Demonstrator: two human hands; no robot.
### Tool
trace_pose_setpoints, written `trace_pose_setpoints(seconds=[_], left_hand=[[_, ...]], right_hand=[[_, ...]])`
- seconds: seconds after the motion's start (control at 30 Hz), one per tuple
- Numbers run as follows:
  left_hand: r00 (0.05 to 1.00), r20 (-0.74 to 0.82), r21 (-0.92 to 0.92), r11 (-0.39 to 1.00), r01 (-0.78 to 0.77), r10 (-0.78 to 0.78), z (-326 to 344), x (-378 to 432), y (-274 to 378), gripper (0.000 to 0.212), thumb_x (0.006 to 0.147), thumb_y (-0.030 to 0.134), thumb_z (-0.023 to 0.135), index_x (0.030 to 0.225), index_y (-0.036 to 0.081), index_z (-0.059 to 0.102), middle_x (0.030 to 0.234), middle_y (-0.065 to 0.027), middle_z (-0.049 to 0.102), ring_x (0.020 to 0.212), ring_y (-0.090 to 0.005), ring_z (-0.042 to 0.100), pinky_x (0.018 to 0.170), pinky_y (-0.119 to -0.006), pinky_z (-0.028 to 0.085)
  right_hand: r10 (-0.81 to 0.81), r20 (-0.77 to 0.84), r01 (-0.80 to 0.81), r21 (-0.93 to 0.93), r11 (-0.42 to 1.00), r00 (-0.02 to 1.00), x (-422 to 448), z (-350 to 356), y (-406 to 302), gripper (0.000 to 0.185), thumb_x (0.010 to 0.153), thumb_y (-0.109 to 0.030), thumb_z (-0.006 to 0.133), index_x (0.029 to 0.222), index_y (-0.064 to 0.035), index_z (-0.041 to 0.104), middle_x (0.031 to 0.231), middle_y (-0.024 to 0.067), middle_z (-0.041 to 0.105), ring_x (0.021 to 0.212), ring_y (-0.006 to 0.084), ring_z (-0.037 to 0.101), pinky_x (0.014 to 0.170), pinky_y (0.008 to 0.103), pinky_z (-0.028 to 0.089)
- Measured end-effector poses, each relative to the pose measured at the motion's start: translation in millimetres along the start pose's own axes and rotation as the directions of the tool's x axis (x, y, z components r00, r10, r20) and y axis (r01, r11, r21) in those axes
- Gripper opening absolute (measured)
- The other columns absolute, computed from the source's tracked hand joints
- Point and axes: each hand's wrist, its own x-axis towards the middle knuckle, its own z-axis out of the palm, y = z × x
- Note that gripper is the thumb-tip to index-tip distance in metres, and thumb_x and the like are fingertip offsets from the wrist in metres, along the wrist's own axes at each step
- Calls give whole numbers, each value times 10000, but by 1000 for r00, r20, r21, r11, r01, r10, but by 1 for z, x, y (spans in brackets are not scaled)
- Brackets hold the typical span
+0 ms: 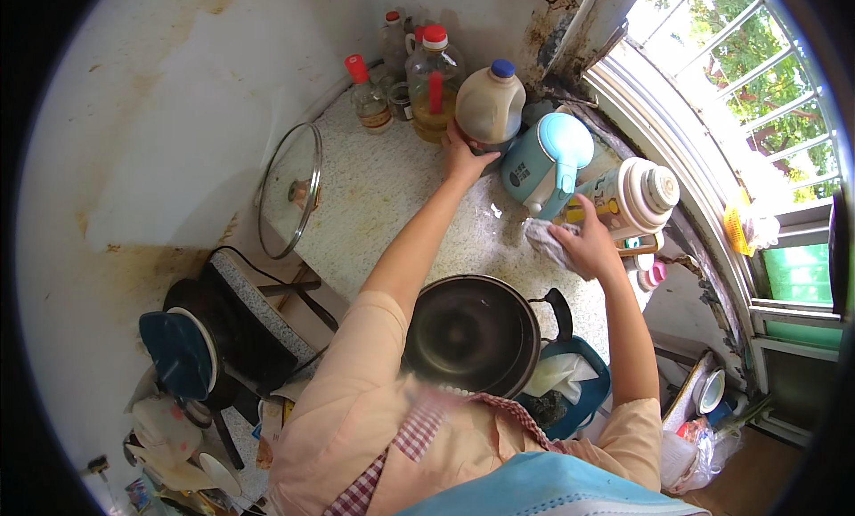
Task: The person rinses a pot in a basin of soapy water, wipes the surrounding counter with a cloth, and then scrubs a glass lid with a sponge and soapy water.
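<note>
My left hand (466, 162) grips the lower part of a plastic jug (491, 102) with a blue cap and dark liquid in its bottom. In my right hand (592, 247) is a crumpled, pale cloth (549, 241), pressed near the countertop (374, 189). A light blue electric kettle (544, 159) stands between the two hands, its handle towards me. Just beyond my right fingers is a cream thermos flask (618, 199) with a printed pattern. Left of the jug stands a red-capped bottle of yellowish oil (427, 115).
A large dark pan (467, 336) sits close before my body. Beside it is a blue basin (588, 402) holding a pale bag and a dark scourer. A glass lid (290, 192) leans at the wall. A small red-topped bottle (369, 102) stands behind. A barred window (748, 82) lies right.
</note>
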Motion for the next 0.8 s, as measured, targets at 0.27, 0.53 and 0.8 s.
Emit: trace_pose_setpoints(seconds=[0.27,0.53,0.8], left_hand=[[958,-28,201,941,-273,284,0,10,-11,950,608,250,798,1327,13,224,1145,-152,419,940,-229,522,826,-343,444],[900,-386,213,969,-127,203,-70,34,7,726,717,277,720,1266,2,333,1173,-174,426,1071,-285,478,878,-350,427],[928,-367,189,982,0,71,-47,60,28,766,714,266,690,1312,16,280,1219,-236,396,1064,-385,482,856,-417,443]], right_hand=[[71,187,-151,456,877,980,49,22,24,419,864,-368,540,1065,-1,553,1006,203,611,934,280,576,844,337,408],[17,32,-21,127,992,999,41,21,12,386,870,-356,496,995,4,553,924,243,608,885,383,574,782,395,430],[15,28,-20,175,984,999,40,23,17,374,865,-358,515,972,-3,562,891,224,612,845,352,583,766,377,435]])
